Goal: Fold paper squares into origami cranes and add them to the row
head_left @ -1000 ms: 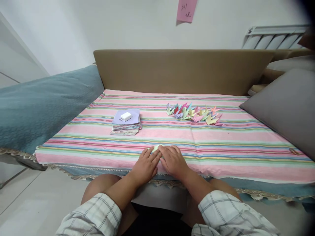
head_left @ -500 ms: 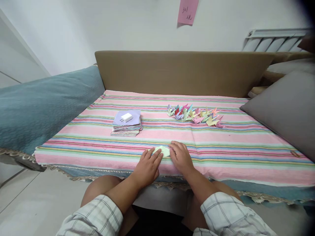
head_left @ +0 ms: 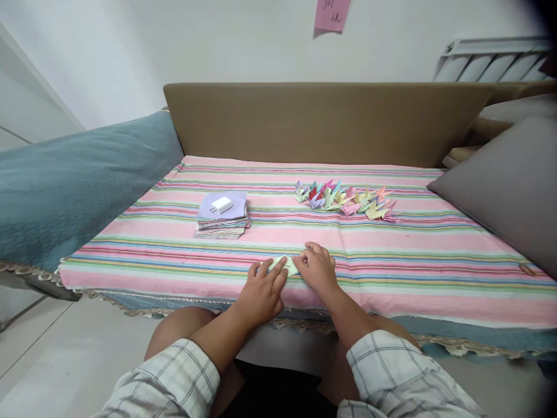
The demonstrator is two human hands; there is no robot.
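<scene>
A small pale green folded paper (head_left: 290, 266) lies flat on the striped cloth near the front edge of the seat. My left hand (head_left: 262, 292) rests on its left part with fingers spread, pressing it down. At the paper's right end is my right hand (head_left: 318, 271), fingers curled and thumb on the edge in what looks like a pinch. Parts of the paper are hidden beneath the fingers of both hands. Beyond them, several colourful paper cranes (head_left: 343, 200) stand in a cluster.
A stack of square paper sheets (head_left: 221, 225) sits at the left, with a white charger plug (head_left: 222, 204) on top. Striped cloth (head_left: 143, 232) covers the seat. A grey cushion (head_left: 505, 180) lies at the right, and a brown backrest (head_left: 322, 125) runs along the wall.
My right hand has curled in, its thumb moving left onto the paper's right end. My left hand stays on the paper. The camera view has shifted slightly.
</scene>
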